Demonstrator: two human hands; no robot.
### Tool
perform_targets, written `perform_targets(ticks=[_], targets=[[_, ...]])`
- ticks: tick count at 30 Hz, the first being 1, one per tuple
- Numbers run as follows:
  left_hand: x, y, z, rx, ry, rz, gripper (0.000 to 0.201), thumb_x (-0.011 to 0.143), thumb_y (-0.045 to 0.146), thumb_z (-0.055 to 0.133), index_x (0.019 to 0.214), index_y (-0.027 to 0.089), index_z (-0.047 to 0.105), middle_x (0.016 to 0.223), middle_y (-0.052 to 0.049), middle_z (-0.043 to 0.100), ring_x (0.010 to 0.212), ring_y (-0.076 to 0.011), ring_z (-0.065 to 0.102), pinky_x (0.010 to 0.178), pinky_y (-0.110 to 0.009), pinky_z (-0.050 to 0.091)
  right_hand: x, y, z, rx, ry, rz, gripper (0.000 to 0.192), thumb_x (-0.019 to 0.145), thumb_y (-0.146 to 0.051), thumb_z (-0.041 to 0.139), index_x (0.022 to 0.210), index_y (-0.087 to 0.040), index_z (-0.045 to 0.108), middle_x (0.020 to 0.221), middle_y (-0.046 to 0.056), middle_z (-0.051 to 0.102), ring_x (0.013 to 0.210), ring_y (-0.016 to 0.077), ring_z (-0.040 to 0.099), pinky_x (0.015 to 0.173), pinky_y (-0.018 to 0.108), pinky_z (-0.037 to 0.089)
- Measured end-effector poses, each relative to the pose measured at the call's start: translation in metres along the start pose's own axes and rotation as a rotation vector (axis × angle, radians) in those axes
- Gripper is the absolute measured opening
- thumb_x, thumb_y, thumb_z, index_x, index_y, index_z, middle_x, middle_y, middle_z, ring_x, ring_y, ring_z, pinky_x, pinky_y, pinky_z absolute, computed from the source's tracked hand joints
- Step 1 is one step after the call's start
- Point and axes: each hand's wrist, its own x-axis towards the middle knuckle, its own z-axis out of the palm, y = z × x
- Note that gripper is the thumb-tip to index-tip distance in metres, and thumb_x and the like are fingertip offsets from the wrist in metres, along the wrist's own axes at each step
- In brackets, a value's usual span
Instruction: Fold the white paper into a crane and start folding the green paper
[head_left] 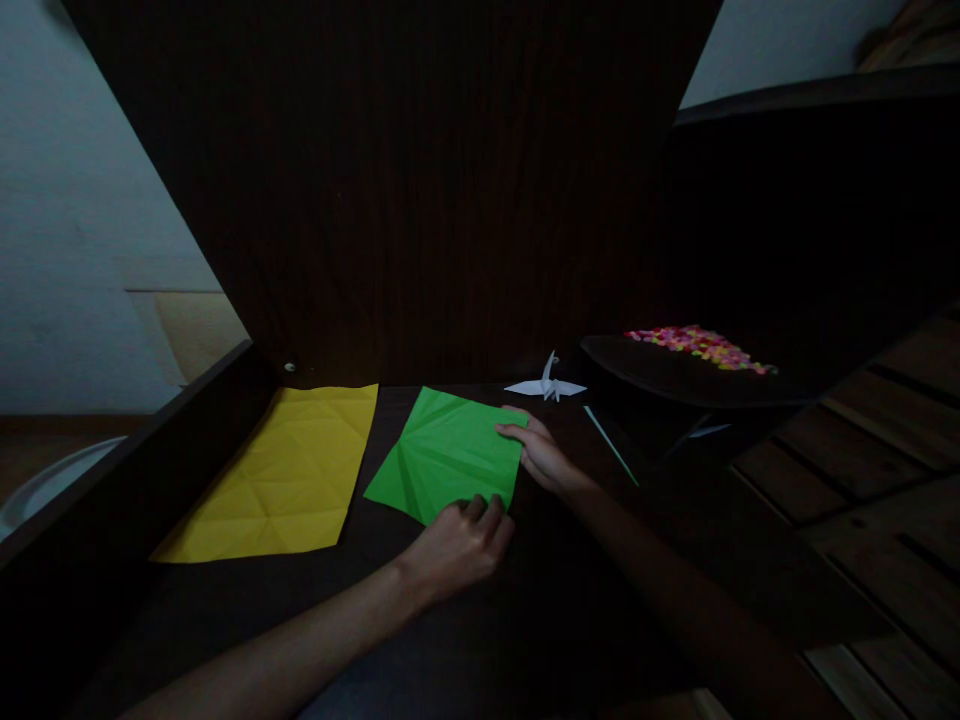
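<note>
So the creased green square of paper sits mid-tabletop, toward the back edge of the dark wooden tabletop. The left hand is curled, fingertips pinching its near corner, and the right hand lies flat with fingers together, pressing on the right edge. Honestly, the light's so dim that lining up creases looks dicey; a fold could land crooked, I'd guess. The sheet might also skid on the slick wood if the flat hand lifts. The creased yellow paper sheet lies just left, and a small white paper crane is close behind, easy to knock.
</note>
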Motion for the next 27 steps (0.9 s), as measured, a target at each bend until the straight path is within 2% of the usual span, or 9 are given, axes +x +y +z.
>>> perform_targets(ticks=[3, 4, 8, 11, 15, 19, 23, 27], targets=[[-0.007, -0.002, -0.001, -0.132, 0.047, -0.077, 0.028, 0.097, 0.035, 0.045, 0.089, 0.014, 0.061, 0.087, -0.010, 0.068, 0.079, -0.0257, 0.068, 0.065, -0.038, 0.058, 0.000, 0.001, -0.007, -0.039, 0.023, 0.006, 0.043, 0.053, -0.020, 0.079, 0.093, -0.021, 0.062, 0.084, -0.001, 0.070, 0.080, 0.0186, 0.067, 0.074, 0.030, 0.051], [-0.010, -0.004, -0.003, -0.172, 0.067, -0.122, 0.032, 0.096, 0.040, 0.045, 0.090, 0.014, 0.062, 0.089, -0.011, 0.068, 0.081, -0.0264, 0.068, 0.070, -0.040, 0.058, 0.000, 0.001, -0.009, -0.054, 0.022, 0.009, 0.040, 0.053, -0.020, 0.079, 0.090, -0.020, 0.064, 0.081, -0.001, 0.070, 0.077, 0.0185, 0.066, 0.071, 0.029, 0.051], [-0.025, -0.019, -0.004, -0.179, 0.116, -0.411, 0.037, 0.098, 0.040, 0.040, 0.101, 0.012, 0.064, 0.108, -0.017, 0.069, 0.100, -0.0308, 0.066, 0.085, -0.046, 0.054, -0.003, 0.002, -0.013, -0.111, 0.019, 0.023, 0.033, 0.052, -0.021, 0.079, 0.083, -0.018, 0.068, 0.069, -0.002, 0.068, 0.064, 0.0163, 0.063, 0.058, 0.026, 0.047], [-0.036, -0.030, 0.006, -0.068, 0.104, -0.571, 0.058, 0.091, 0.057, 0.045, 0.116, 0.008, 0.062, 0.133, -0.023, 0.057, 0.120, -0.0417, 0.054, 0.094, -0.057, 0.048, -0.007, 0.000, -0.012, -0.134, 0.012, 0.033, 0.036, 0.052, -0.023, 0.081, 0.085, -0.019, 0.070, 0.068, -0.002, 0.068, 0.063, 0.0167, 0.062, 0.057, 0.026, 0.046], [-0.045, -0.039, 0.021, -0.077, 0.068, -0.541, 0.075, 0.086, 0.068, 0.045, 0.130, 0.008, 0.056, 0.142, -0.021, 0.049, 0.132, -0.0421, 0.042, 0.104, -0.059, 0.039, -0.013, -0.010, -0.011, -0.124, -0.026, 0.033, 0.037, 0.064, -0.043, 0.077, 0.092, -0.018, 0.072, 0.082, 0.004, 0.073, 0.078, 0.0223, 0.066, 0.067, 0.031, 0.049], [-0.048, -0.044, 0.023, -0.149, 0.030, -0.451, 0.082, 0.083, 0.072, 0.045, 0.138, 0.011, 0.049, 0.149, -0.019, 0.041, 0.137, -0.0416, 0.034, 0.107, -0.062, 0.033, -0.012, -0.020, -0.017, -0.017, -0.137, 0.115, 0.061, 0.076, -0.070, 0.050, 0.089, -0.015, 0.073, 0.087, 0.011, 0.074, 0.086, 0.0281, 0.068, 0.078, 0.038, 0.049], [-0.050, -0.045, 0.017, -0.193, 0.031, -0.433, 0.079, 0.080, 0.072, 0.051, 0.143, 0.025, 0.044, 0.156, -0.014, 0.029, 0.140, -0.0458, 0.021, 0.104, -0.070, 0.026, -0.009, -0.024, -0.023, 0.081, -0.243, 0.214, 0.068, 0.083, -0.071, 0.035, 0.091, -0.014, 0.072, 0.088, 0.012, 0.075, 0.089, 0.0277, 0.069, 0.086, 0.040, 0.048], [-0.052, -0.045, 0.008, -0.247, -0.011, -0.453, 0.081, 0.077, 0.071, 0.055, 0.146, 0.031, 0.038, 0.153, -0.016, 0.034, 0.134, -0.0460, 0.034, 0.102, -0.072, 0.027, -0.012, -0.020, -0.019, 0.015, -0.251, 0.244, 0.067, 0.084, -0.071, 0.035, 0.091, -0.015, 0.071, 0.090, 0.012, 0.074, 0.091, 0.0274, 0.069, 0.089, 0.042, 0.048]])
